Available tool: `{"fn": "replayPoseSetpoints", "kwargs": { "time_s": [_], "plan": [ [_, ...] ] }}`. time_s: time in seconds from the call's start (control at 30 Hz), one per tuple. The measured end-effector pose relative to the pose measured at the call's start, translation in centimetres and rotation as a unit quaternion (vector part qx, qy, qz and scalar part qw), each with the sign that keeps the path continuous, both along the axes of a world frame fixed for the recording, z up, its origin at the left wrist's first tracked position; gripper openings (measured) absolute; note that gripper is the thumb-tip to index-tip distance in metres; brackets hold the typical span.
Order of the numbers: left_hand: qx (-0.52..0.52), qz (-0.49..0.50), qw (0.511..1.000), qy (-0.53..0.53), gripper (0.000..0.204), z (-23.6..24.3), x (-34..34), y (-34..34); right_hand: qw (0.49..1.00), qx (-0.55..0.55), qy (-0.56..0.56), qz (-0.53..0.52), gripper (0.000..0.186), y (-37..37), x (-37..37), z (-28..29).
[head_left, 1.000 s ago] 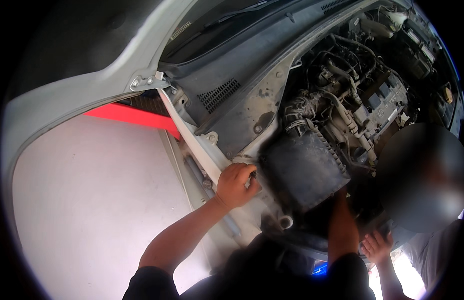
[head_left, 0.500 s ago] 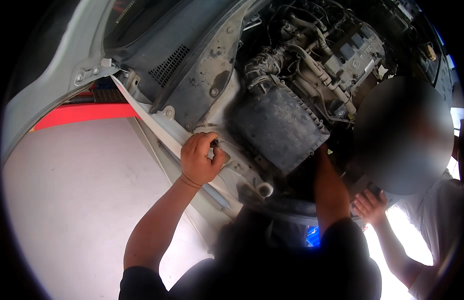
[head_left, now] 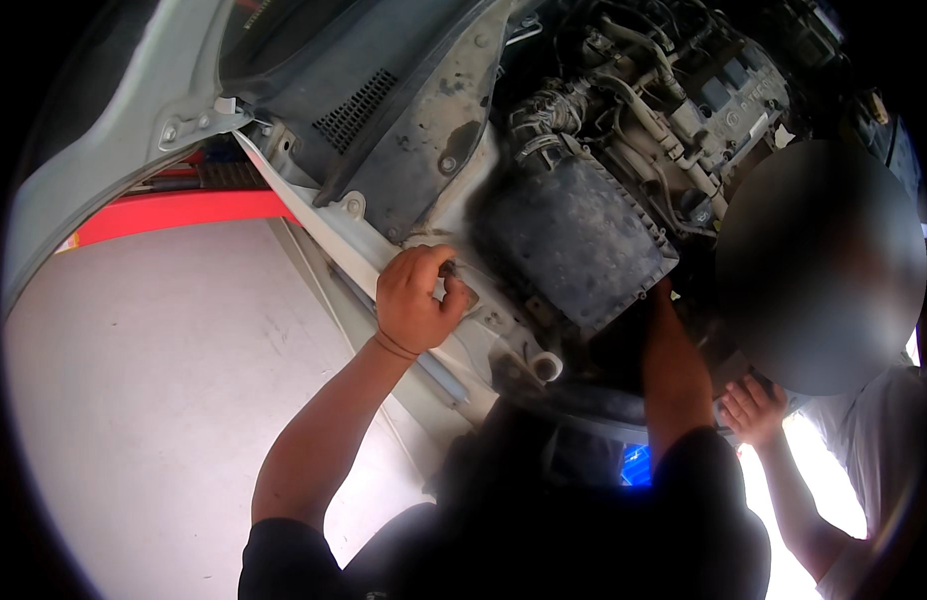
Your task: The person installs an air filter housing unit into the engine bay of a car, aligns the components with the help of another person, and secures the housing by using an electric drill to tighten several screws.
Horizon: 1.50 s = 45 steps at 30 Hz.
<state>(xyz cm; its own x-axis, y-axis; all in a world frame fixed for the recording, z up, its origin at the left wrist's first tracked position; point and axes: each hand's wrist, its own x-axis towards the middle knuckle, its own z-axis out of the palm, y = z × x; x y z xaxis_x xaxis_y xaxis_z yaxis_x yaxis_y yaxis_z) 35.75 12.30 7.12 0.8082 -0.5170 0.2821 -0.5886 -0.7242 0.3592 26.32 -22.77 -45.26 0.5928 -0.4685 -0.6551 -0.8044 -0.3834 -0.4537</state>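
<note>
My left hand (head_left: 420, 297) rests at the edge of the car's fender, its fingers and thumb curled together in a pinch. Something small and dark shows between the fingertips, too little of it to name. To its right sits a dusty black air filter box (head_left: 573, 245) with a ribbed edge. My right forearm (head_left: 676, 370) reaches down past the near right corner of that box. The right hand itself is hidden in the dark gap below, so its fingers do not show.
The engine (head_left: 728, 125) with its hoses lies beyond the box. At the right a co-worker leans in, a hand (head_left: 753, 410) at the car's front edge. A white filler neck (head_left: 546, 366) stands near the box. A red beam (head_left: 183, 217) runs at the left above the pale floor (head_left: 183, 380).
The whole view has shifted a little, so the car and both arms appear slightly further right. Both hands keep their places on the car.
</note>
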Motion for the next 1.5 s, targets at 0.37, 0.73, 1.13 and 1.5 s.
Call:
{"fn": "replayPoseSetpoints", "kwargs": {
  "time_s": [0.37, 0.73, 1.13, 1.5],
  "plan": [
    [-0.003, 0.003, 1.0, -0.008, 0.03, -0.1, -0.3, 0.0, 1.0, 0.011, 0.001, -0.008, 0.042, -0.2, -0.3, 0.0],
    [0.003, -0.001, 1.0, -0.004, 0.024, -0.7, -0.4, 0.4, 0.999, 0.042, 0.01, -0.026, 0.043, 0.0, -2.8, -2.9],
    [-0.018, 0.003, 1.0, 0.022, 0.025, -1.1, -0.1, 0.1, 0.988, -0.062, 0.033, 0.139, 0.035, -0.9, -3.1, -0.6],
    [-0.041, 0.004, 0.999, 0.005, 0.022, -0.9, -0.9, 0.6, 0.979, 0.132, 0.019, 0.153, 0.028, 0.1, -2.7, 31.4]
  ]
}}
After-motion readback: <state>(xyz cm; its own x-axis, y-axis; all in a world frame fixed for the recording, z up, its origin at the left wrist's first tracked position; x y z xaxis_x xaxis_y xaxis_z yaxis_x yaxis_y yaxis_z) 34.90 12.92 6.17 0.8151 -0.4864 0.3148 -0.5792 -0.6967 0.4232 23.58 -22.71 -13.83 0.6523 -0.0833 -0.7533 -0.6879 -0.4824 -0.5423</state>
